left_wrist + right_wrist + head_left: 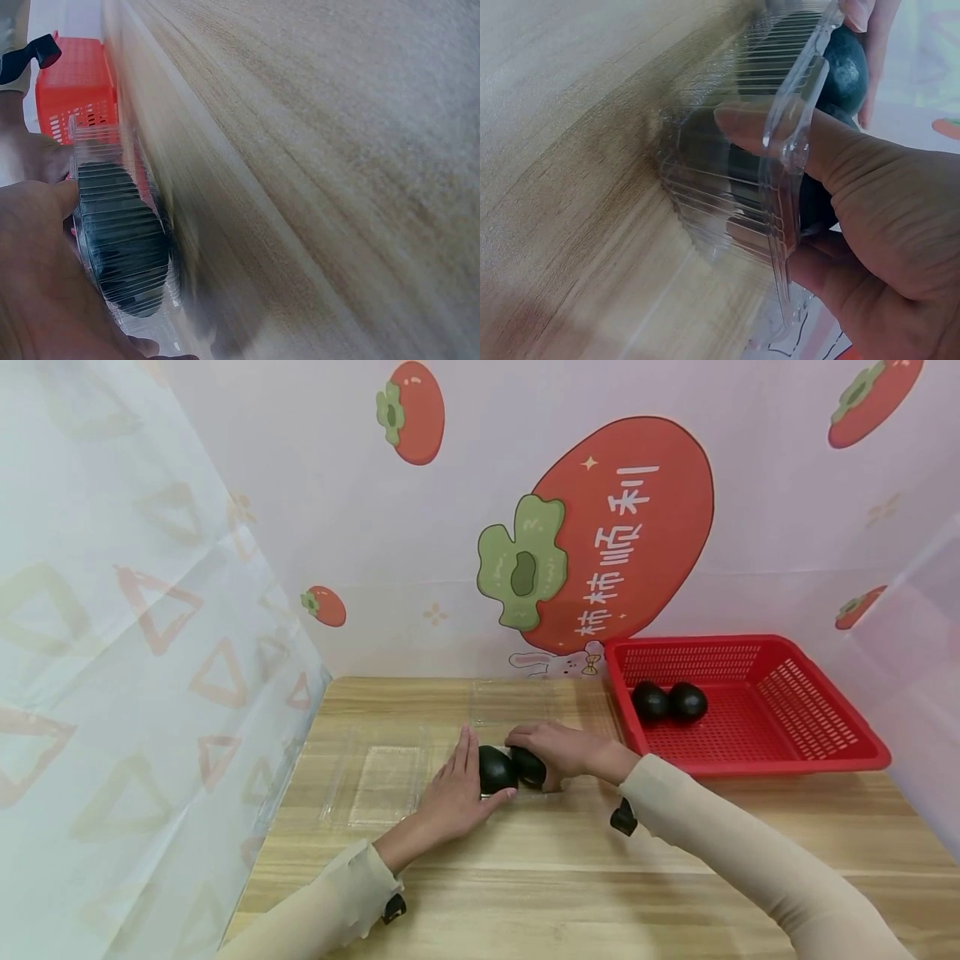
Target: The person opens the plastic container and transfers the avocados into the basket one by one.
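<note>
Two dark, avocado-like fruits sit side by side in a clear ribbed plastic box (693,196); the left fruit (495,768) and the right fruit (528,765) show between the hands. My left hand (453,793) lies along the box's left side, fingers extended together and thumb spread at the front edge. My right hand (555,750) grips the right fruit, with its thumb and fingers reaching down inside the box in the right wrist view. Through the ribbed wall in the left wrist view, one dark fruit (124,232) shows near the left thumb.
A red plastic basket (795,727) stands at the back right with two more dark fruits (667,702) at its left end. Another clear plastic box (386,785) lies left of the left hand. A clear lid-like panel (513,702) extends behind the fruits, near the patterned backdrop.
</note>
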The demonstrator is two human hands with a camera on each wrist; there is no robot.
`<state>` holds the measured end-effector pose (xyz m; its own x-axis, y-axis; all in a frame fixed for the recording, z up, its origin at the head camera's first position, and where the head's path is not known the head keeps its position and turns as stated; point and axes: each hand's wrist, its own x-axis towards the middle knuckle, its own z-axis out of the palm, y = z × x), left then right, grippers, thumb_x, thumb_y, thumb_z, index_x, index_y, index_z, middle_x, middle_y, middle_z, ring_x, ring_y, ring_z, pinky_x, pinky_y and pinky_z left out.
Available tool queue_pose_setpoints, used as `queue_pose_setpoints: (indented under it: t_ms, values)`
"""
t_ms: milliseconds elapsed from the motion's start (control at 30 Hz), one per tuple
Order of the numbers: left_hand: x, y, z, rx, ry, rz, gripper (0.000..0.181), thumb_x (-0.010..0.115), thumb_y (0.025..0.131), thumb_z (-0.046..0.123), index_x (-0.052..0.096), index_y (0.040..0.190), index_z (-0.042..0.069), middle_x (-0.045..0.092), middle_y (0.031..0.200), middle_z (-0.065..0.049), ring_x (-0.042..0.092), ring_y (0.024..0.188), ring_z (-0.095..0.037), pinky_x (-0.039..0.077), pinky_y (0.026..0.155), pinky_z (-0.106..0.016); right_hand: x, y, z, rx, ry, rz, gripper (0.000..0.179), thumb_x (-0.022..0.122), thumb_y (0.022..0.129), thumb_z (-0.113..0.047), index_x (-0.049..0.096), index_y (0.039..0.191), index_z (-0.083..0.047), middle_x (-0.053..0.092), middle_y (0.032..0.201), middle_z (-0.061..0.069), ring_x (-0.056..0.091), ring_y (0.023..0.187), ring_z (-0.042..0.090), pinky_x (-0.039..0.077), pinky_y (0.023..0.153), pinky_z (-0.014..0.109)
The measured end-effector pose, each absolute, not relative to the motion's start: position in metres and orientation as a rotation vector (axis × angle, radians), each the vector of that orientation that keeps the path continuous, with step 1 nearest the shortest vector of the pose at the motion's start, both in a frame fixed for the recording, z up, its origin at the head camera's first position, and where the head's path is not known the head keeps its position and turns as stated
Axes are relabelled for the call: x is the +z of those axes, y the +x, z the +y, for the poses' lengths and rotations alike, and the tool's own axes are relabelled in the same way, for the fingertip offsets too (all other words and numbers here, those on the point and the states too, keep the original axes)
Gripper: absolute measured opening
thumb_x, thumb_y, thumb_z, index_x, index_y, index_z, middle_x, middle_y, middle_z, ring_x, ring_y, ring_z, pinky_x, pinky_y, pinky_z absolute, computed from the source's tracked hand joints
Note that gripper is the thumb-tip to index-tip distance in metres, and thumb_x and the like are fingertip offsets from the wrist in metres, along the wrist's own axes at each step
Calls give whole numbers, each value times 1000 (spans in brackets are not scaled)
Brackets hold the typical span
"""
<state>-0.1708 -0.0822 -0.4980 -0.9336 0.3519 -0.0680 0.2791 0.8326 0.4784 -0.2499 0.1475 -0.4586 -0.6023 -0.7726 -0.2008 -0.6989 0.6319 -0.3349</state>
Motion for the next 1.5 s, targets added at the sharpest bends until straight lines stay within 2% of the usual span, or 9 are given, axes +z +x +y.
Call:
queue_pose_setpoints:
  t_ms: [600,900,1100,1333,1500]
  values:
    - [-500,-170,-83,709,484,2856,114,55,99,73,4,169,0,-4,178,-16,23,160,-39,34,122,-59,-449,-247,159,-598,-1134,2536,87,100,73,-17,57,147,-1,66,139,12,64,124,31,53,107,53]
    - [-500,-171,-83,717,491,2849,114,54,99,73,4,169,-1,-4,178,-17,20,161,-39,33,122,-60,-451,-250,164,-761,-1100,2534,88,99,74,-22,56,148,-2,67,136,9,61,121,28,53,106,54]
    - [-500,-170,-83,722,491,2850,113,54,100,73,3,169,-1,-5,178,-17,19,161,-39,32,123,-59,-448,-251,166,-930,-1069,2477,84,98,75,-19,58,148,-6,67,133,7,60,119,27,51,107,54]
    - [-499,-170,-82,733,488,2849,113,55,100,72,3,169,-1,-4,178,-18,17,161,-38,31,124,-58,-449,-251,170,-1032,-1001,2447,84,96,78,-26,57,151,-11,65,140,6,58,124,27,48,110,56]
    - [-500,-171,-82,738,495,2854,114,55,100,72,3,168,-2,-3,178,-18,19,161,-39,32,123,-59,-449,-251,173,-1090,-984,2431,82,95,79,-21,57,151,-11,65,139,6,58,123,27,48,109,54]
